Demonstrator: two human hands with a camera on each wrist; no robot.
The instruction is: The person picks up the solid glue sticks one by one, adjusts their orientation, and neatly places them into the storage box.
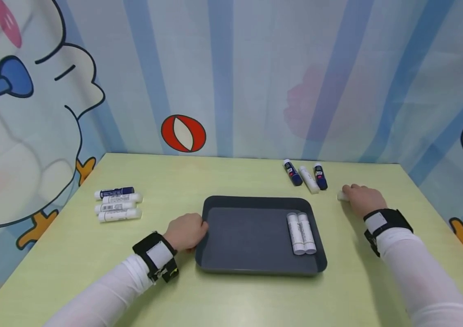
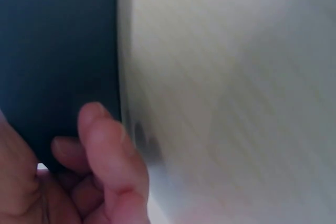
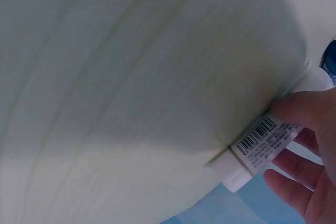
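Note:
My left hand (image 1: 186,230) grips the left rim of a dark grey tray (image 1: 247,240), its thumb and fingers at the edge in the left wrist view. Two white glue sticks (image 1: 301,234) lie side by side at the tray's right end. Right of the tray, my right hand (image 1: 365,200) pinches another white glue stick (image 3: 260,142) close to the tabletop. Its barcode label and one end show in the right wrist view; the fingers cover part of it, and in the head view only a tip pokes out.
At the back right lie two dark blue glue sticks (image 1: 292,172) with a white glue stick (image 1: 309,180) between them. On the left, a blue glue stick (image 1: 116,193) and several white glue sticks (image 1: 119,215) form a stack-like row. A printed curtain (image 1: 247,81) borders the pale yellow table (image 1: 256,299).

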